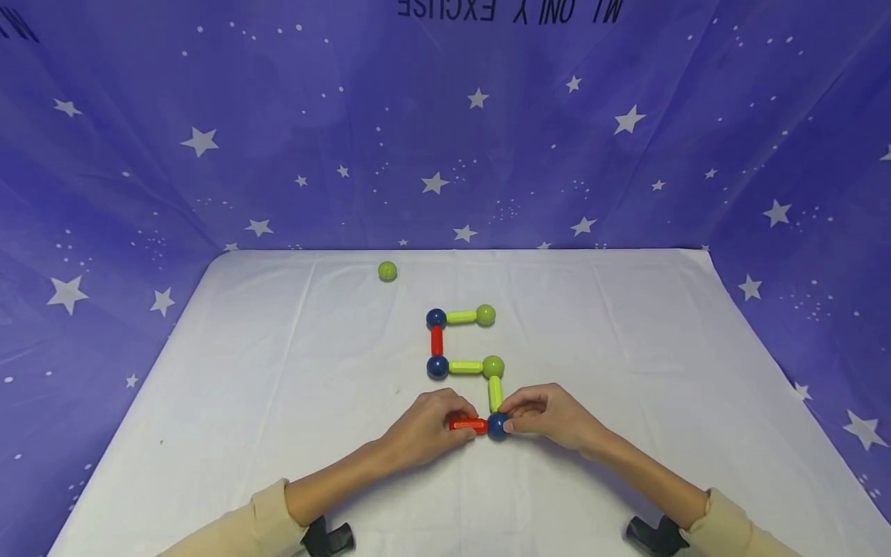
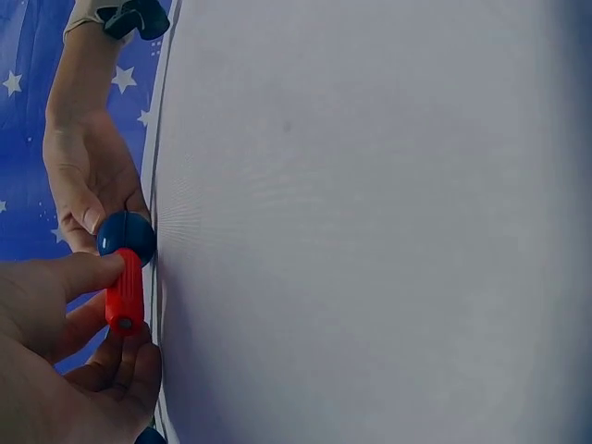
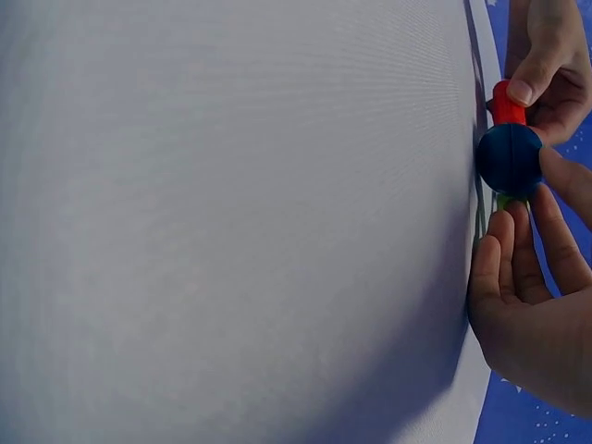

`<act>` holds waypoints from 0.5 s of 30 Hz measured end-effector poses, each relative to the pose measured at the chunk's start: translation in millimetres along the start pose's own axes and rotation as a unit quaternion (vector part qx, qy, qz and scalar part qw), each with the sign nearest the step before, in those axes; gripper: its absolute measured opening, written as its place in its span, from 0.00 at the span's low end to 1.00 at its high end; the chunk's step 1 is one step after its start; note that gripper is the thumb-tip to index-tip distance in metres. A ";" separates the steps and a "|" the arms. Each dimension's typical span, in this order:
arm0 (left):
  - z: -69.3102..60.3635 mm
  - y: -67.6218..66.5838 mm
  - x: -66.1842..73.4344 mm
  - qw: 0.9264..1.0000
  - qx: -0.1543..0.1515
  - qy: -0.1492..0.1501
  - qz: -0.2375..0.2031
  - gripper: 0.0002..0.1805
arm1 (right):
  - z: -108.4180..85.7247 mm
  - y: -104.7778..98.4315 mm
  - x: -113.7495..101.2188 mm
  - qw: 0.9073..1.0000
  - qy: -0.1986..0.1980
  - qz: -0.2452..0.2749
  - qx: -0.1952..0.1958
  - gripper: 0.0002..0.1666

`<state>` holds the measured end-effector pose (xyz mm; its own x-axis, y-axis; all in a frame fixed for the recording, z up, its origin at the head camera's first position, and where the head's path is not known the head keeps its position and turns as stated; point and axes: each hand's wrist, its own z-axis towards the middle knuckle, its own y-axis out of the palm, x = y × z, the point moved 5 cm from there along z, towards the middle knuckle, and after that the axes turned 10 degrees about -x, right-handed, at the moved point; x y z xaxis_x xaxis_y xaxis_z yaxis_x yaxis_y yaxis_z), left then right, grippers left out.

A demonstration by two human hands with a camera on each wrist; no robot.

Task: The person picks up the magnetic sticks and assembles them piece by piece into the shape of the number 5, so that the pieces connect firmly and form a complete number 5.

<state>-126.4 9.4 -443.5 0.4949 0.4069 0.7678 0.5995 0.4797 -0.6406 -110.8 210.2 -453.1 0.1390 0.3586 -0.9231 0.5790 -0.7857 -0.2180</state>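
Note:
My left hand (image 1: 427, 428) pinches a short red rod (image 1: 469, 425) between thumb and fingers. The rod's right end meets a dark blue ball (image 1: 497, 426), which my right hand (image 1: 554, 416) holds from its right side. From that ball a yellow-green rod (image 1: 495, 394) runs up to a green ball (image 1: 493, 366). Another yellow-green rod (image 1: 465, 367) joins it to a blue ball (image 1: 438, 367) on the left. Above stands a red rod (image 1: 436, 340), then a blue ball (image 1: 436, 318), a yellow-green rod (image 1: 461, 316) and a green ball (image 1: 486, 314). In the left wrist view, the red rod (image 2: 126, 294) touches the blue ball (image 2: 127, 236).
A loose green ball (image 1: 387, 271) lies near the back edge of the white-covered table (image 1: 612, 333). A blue star-patterned cloth (image 1: 390, 124) hangs behind and at both sides. Black straps with mounts (image 1: 330, 538) sit at the wrists.

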 end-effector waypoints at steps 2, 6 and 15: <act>0.3 0.1 -0.4 1.000 -0.001 -0.001 0.001 0.08 | 0.2 0.0 0.3 1.000 0.000 0.000 -0.002 0.13; -0.1 -1.0 -1.8 1.000 0.000 0.002 -0.002 0.10 | 0.5 -0.3 1.0 1.000 0.000 0.001 -0.001 0.13; -6.4 -38.3 -16.0 0.996 0.080 -0.018 -0.046 0.07 | 1.2 0.4 1.1 1.000 0.003 0.009 -0.002 0.14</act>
<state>-153.2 -20.5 -431.1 0.4179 0.3825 0.8240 0.5318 0.6324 -0.5633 -111.4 209.7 -454.5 0.1548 0.3467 -0.9251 0.5787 -0.7908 -0.1995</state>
